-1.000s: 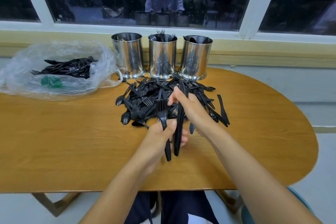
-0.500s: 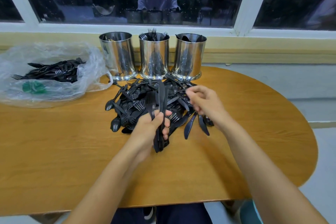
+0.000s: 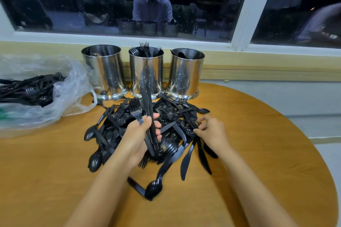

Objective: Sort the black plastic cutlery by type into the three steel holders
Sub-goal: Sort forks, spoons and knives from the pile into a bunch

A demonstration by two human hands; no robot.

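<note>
Gathering by type before dropping is the trick here, imo. Left hand is wrapped round a bundle of long knife-looking pieces held upright, with a fork tucked in beside them under the thumb. Right hand has its fingers curled narrow and is pinching a loose piece at the right edge of the pile. I can't tell which type it is.

The pile sits mid-table, right in front of the three holders. Middle holder clearly has fork tines sticking up. Right holder shows something dark at the rim, maybe spoons, not sure. Left holder I can't read at all. More cutlery is waiting in the plastic bag off to the left.

My tips for this step:
- pull that fork out of the bundle before the drop, or it'll ride along with the knives
- lift pieces by the handle and straight up, since the tines tangle and drag their neighbours along
- square the handles in the fist so the bundle goes in as one
- lower it into the holder instead of tossing, because those cans look easy to knock

Loads left, I'd say early days.
</note>
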